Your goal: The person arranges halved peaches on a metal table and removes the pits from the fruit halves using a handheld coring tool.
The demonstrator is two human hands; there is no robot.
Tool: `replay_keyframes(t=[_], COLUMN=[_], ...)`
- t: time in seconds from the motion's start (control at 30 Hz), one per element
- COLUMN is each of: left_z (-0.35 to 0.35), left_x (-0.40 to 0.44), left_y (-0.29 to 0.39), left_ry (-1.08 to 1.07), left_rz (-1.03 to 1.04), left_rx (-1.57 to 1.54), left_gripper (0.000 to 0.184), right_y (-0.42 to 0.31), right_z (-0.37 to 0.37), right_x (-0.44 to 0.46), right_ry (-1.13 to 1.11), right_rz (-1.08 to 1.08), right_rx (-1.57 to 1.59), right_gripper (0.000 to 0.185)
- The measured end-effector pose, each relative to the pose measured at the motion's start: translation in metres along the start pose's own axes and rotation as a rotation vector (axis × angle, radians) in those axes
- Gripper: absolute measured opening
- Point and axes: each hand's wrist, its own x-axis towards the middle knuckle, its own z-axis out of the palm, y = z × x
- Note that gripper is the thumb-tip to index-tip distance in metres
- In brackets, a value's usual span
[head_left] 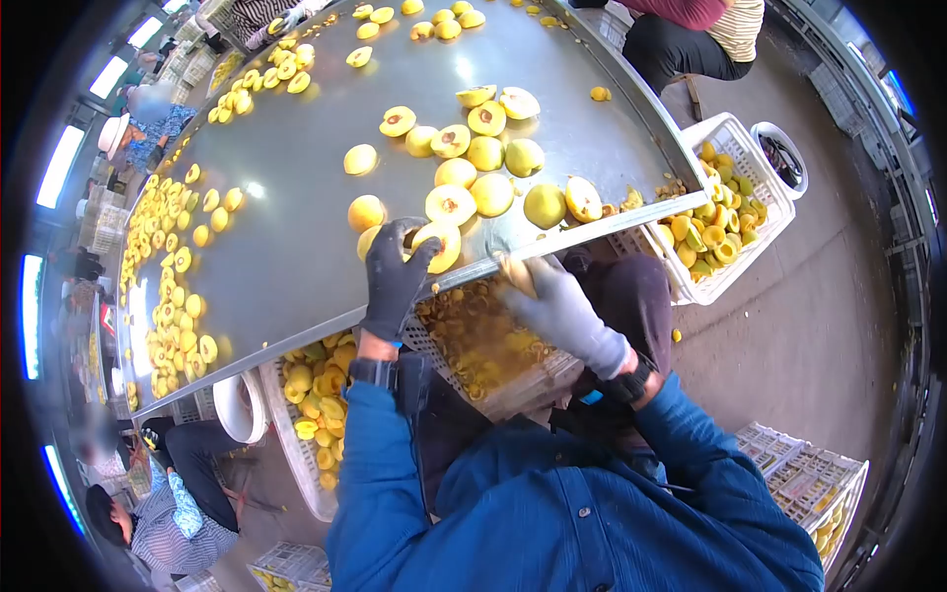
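Observation:
My left hand [397, 271], in a dark glove, has its thumb and fingers closed on a yellow peach half [441, 246] at the near edge of the metal table [296, 197]. My right hand [569, 314], in a grey glove, grips a tool with a pale wooden handle [515, 271]; motion blurs its metal end, so its exact kind does not show. Just beyond both hands lie several peach halves [451, 205], some cut side up with a reddish hollow. A greenish peach half [545, 205] rests ahead of my right hand.
Below the table edge a crate [538, 387] holds pits and scraps. Crates of peach halves stand at the left [314, 483] and right [764, 222]. A white bucket [242, 407] is at left. Other people [182, 523] work around the table.

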Motion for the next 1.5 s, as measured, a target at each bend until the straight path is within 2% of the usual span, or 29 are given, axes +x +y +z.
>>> replay_keyframes(t=[0.03,0.07,0.13,0.17,0.2,0.23,0.3,0.33,0.37,0.4,0.5,0.7,0.9,1.0,1.1,1.2,1.3,1.33,1.43,1.5], left_z=[-0.012,-0.021,-0.016,-0.013,-0.016,-0.018,-0.006,-0.007,-0.016,-0.022,-0.03,-0.032,-0.034,-0.033,-0.03,-0.033,-0.038,-0.035,-0.039,-0.04], left_x=[-0.002,-0.008,-0.027,-0.039,-0.052,-0.062,-0.08,-0.085,-0.089,-0.091,-0.1,-0.106,-0.106,-0.105,-0.104,-0.107,-0.114,-0.115,-0.116,-0.121], left_y=[0.021,0.042,0.061,0.072,0.099,0.132,0.132,0.132,0.129,0.126,0.128,0.138,0.148,0.149,0.147,0.154,0.153,0.151,0.146,0.132], left_ry=[0.009,-0.029,0.096,0.161,0.228,0.229,0.406,0.447,0.398,0.357,0.304,0.345,0.408,0.474,0.509,0.469,0.364,0.39,0.303,0.201], left_rz=[0.002,-0.11,-0.141,-0.154,-0.363,-0.083,-0.149,-0.162,-0.214,-0.257,-0.312,-0.333,-0.329,-0.227,-0.198,-0.23,-0.257,-0.216,-0.188,-0.183], left_rx=[-0.07,-0.209,-0.427,-0.535,-0.891,-0.192,-0.449,-0.522,-0.605,-0.684,-0.767,-0.759,-0.747,-0.618,-0.642,-0.682,-0.781,-0.733,-0.835,-0.836], left_gripper=[0.026,0.024,0.028,0.031,0.035,0.038,0.044,0.044,0.045,0.046,0.049,0.055,0.051,0.048,0.047,0.049,0.057,0.058,0.056,0.056], right_y=[-0.009,-0.02,-0.04,-0.048,-0.055,-0.061,-0.063,-0.065,-0.068,-0.068,-0.075,-0.099,-0.103,-0.097,-0.107,-0.107,-0.129,-0.131,-0.124,-0.116], right_z=[0.005,0.012,0.022,0.021,0.019,0.02,0.031,0.029,0.026,0.025,0.011,-0.004,-0.002,0.006,0.0,0.001,-0.032,-0.032,-0.035,-0.033], right_x=[0.009,0.015,0.022,0.019,0.014,0.007,-0.014,-0.025,-0.033,-0.037,-0.053,-0.064,-0.072,-0.078,-0.078,-0.079,-0.07,-0.073,-0.073,-0.072], right_ry=[0.079,0.048,-0.018,-0.113,-0.211,-0.312,-0.203,-0.119,-0.033,-0.133,-0.123,-0.342,-0.4,-0.227,-0.315,-0.439,-0.887,-0.903,-1.053,-0.999], right_rz=[-0.037,0.082,0.311,0.411,0.511,0.615,0.288,0.099,-0.092,-0.163,-0.329,-0.125,-0.148,-0.184,-0.082,0.071,0.636,0.729,0.715,0.431], right_rx=[0.035,0.247,0.672,0.759,0.842,0.922,0.634,0.333,0.035,-0.306,-0.388,-0.565,-0.366,-0.213,-0.018,0.517,0.949,1.063,1.192,0.885], right_gripper=[0.024,0.023,0.021,0.022,0.023,0.024,0.026,0.026,0.026,0.025,0.028,0.022,0.025,0.03,0.023,0.023,0.02,0.016,0.017,0.02])
